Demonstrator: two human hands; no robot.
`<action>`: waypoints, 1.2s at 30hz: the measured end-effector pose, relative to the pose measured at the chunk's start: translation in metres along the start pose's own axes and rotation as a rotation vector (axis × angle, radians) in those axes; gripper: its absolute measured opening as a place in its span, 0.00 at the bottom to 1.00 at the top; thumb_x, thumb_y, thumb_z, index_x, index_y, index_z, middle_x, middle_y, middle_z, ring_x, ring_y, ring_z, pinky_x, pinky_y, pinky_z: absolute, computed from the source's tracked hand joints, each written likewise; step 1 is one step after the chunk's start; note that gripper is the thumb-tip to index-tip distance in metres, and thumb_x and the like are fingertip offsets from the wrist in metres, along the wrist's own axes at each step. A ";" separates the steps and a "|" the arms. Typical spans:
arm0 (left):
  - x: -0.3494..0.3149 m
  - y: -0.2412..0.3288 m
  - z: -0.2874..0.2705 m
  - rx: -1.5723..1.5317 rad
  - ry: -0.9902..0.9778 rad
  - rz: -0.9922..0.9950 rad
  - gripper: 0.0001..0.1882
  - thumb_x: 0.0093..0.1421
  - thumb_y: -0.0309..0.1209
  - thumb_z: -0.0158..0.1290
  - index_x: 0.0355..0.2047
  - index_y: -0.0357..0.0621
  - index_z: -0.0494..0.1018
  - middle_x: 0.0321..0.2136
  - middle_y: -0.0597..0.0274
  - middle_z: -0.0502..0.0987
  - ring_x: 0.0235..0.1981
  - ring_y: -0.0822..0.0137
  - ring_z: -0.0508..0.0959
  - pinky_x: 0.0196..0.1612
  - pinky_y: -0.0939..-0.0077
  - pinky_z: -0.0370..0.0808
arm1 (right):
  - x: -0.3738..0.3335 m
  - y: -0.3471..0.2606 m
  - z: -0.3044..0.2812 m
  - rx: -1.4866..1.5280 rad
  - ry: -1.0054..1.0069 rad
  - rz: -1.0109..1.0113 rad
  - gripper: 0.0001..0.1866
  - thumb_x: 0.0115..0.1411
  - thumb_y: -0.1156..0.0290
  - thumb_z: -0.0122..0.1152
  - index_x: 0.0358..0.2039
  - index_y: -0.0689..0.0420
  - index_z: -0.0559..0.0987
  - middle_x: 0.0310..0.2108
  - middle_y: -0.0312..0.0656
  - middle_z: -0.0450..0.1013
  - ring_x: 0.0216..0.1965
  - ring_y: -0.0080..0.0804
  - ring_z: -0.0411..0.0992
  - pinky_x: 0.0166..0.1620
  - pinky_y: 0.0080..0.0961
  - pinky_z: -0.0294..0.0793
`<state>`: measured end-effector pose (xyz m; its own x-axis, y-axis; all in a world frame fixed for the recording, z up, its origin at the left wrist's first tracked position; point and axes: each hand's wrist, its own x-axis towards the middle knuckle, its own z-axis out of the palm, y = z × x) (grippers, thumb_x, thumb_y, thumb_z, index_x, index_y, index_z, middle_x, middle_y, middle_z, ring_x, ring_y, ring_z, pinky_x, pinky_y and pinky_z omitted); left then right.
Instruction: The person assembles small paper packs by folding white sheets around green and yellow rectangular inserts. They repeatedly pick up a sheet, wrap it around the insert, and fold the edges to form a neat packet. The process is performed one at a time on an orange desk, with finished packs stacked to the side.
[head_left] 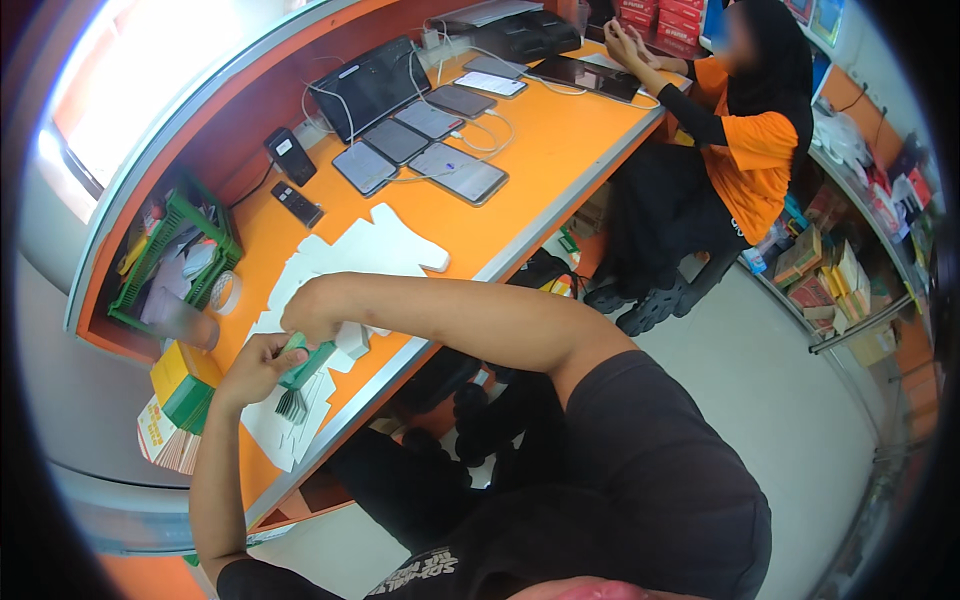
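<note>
My left hand (257, 371) is closed around a small green box-like object (308, 364), thumb pressed on its top. Just beyond it, my right hand (316, 306) bends down at the wrist toward the same object. Its fingers are mostly hidden, so I cannot tell whether they grip it. Under both hands lie white die-cut card sheets (375, 246), flat and overlapping on the orange desk (540, 165). A small folded white piece (350, 341) stands beside the green object. Nearer me, a fanned stack of dark green strips (291, 405) rests on the white card.
Several phones and tablets (458, 172) with white cables lie farther back. A green basket (175, 250), a tape roll (226, 292) and a yellow-green box (187, 385) stand at left. Another person (755, 130) sits at the desk's far right end, hands raised.
</note>
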<state>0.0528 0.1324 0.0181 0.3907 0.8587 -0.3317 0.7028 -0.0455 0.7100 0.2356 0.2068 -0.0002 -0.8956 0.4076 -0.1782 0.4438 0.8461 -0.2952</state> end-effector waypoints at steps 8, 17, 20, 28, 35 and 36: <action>-0.017 0.027 0.000 0.043 0.005 -0.069 0.14 0.67 0.33 0.58 0.43 0.31 0.78 0.30 0.68 0.78 0.32 0.77 0.74 0.39 0.77 0.72 | -0.006 0.000 -0.016 0.253 -0.184 0.073 0.14 0.61 0.64 0.65 0.45 0.55 0.80 0.33 0.42 0.77 0.34 0.33 0.78 0.35 0.32 0.79; 0.000 -0.001 -0.009 -0.056 -0.073 -0.171 0.14 0.66 0.29 0.57 0.50 0.35 0.75 0.38 0.64 0.80 0.38 0.74 0.78 0.43 0.76 0.73 | 0.017 0.008 -0.031 0.245 -0.360 0.251 0.29 0.57 0.54 0.73 0.52 0.62 0.79 0.47 0.50 0.75 0.41 0.42 0.77 0.40 0.41 0.83; 0.012 0.014 -0.020 0.176 -0.101 -0.220 0.16 0.64 0.31 0.59 0.50 0.37 0.75 0.38 0.61 0.81 0.39 0.71 0.79 0.44 0.74 0.74 | 0.043 0.025 -0.028 0.177 -0.366 0.239 0.33 0.48 0.50 0.78 0.46 0.62 0.82 0.41 0.48 0.78 0.35 0.39 0.77 0.36 0.37 0.82; 0.024 0.035 -0.021 0.704 -0.097 -0.297 0.30 0.55 0.47 0.68 0.47 0.36 0.72 0.44 0.48 0.78 0.47 0.50 0.79 0.53 0.63 0.74 | 0.069 0.047 -0.012 0.170 -0.150 0.144 0.21 0.46 0.61 0.78 0.38 0.58 0.85 0.35 0.44 0.81 0.32 0.36 0.78 0.33 0.33 0.80; 0.040 -0.039 -0.034 0.690 0.071 -0.071 0.48 0.44 0.45 0.74 0.58 0.36 0.61 0.50 0.47 0.74 0.55 0.51 0.75 0.57 0.61 0.71 | 0.095 0.078 0.019 0.184 0.353 -0.113 0.17 0.42 0.63 0.79 0.32 0.56 0.87 0.31 0.42 0.82 0.29 0.34 0.78 0.31 0.30 0.78; 0.034 -0.046 -0.032 0.719 0.079 -0.066 0.47 0.44 0.49 0.73 0.55 0.35 0.63 0.48 0.44 0.75 0.53 0.49 0.75 0.55 0.59 0.72 | 0.083 0.065 0.007 0.172 0.202 -0.044 0.21 0.40 0.57 0.79 0.32 0.58 0.86 0.30 0.43 0.81 0.28 0.35 0.77 0.31 0.31 0.78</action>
<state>0.0150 0.1803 -0.0061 0.3088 0.9044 -0.2945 0.9511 -0.2934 0.0965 0.1901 0.2932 -0.0409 -0.8943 0.4468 0.0235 0.3879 0.8005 -0.4569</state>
